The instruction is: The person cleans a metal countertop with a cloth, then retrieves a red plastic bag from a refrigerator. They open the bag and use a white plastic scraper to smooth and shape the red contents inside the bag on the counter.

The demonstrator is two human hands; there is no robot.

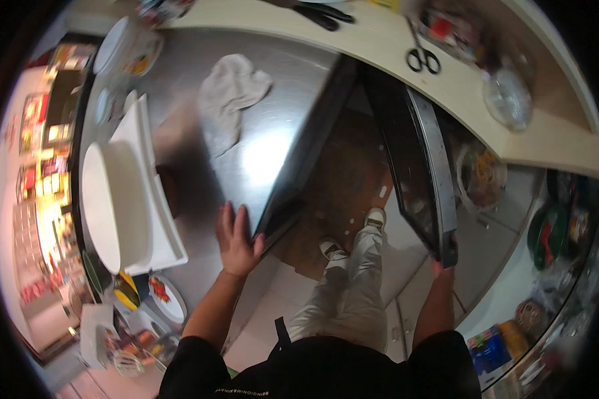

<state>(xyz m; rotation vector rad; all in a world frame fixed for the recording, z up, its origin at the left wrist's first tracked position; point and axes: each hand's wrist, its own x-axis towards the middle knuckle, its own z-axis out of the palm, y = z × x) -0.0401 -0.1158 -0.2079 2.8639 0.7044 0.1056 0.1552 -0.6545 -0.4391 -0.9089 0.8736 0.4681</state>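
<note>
My left hand (238, 241) rests with its fingers apart on the near corner of a stainless steel worktop (299, 65). A crumpled pale cloth (234, 87) lies farther up on that metal surface. On the other side, my right hand (444, 267) is at the near end of a metal-edged dark panel (432, 149), which looks like an appliance door standing at an angle. Its fingers are mostly hidden behind the panel's end, so their grip is unclear. Between the worktop and the panel, the brown floor covering (329, 184) shows.
A large white container (130, 209) stands on the worktop's left side, near a plate of red food (167, 299). Scissors (423, 60) and black-handled utensils (324, 15) lie on the pale shelf (379, 45). A bin with waste (481, 174) stands behind the panel. Packages (489, 349) lie at lower right.
</note>
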